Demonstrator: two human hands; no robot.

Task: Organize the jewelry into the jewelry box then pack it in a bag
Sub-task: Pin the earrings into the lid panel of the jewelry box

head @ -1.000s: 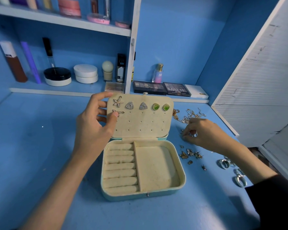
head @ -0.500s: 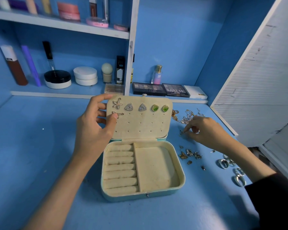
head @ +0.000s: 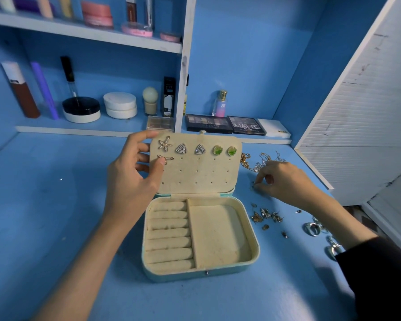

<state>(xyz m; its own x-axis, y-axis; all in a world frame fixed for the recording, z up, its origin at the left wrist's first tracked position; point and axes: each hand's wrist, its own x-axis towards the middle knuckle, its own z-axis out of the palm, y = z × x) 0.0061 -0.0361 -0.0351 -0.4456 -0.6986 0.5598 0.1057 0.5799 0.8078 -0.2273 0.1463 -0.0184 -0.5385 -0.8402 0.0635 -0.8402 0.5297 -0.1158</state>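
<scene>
An open teal jewelry box (head: 255,253) with cream lining sits mid-table, its lid (head: 208,174) standing upright. Pinned in the lid's top row are a star earring (head: 164,144), two triangle earrings (head: 181,149) and two green earrings (head: 218,150). My left hand (head: 130,179) grips the lid's left edge, thumb pressing a second star earring (head: 168,158) against the lining. My right hand (head: 285,181) is on the table right of the box, fingertips pinching a small piece beside the gold chains (head: 262,159).
Loose small earrings (head: 265,215) and silver rings (head: 311,229) lie on the blue table right of the box. Cosmetics, jars and eyeshadow palettes (head: 208,126) line the shelf behind. A white louvred door (head: 366,126) stands at the right.
My right hand has shifted slightly on the table and its fingertips now close on a small piece. The left hand stays on the lid.
</scene>
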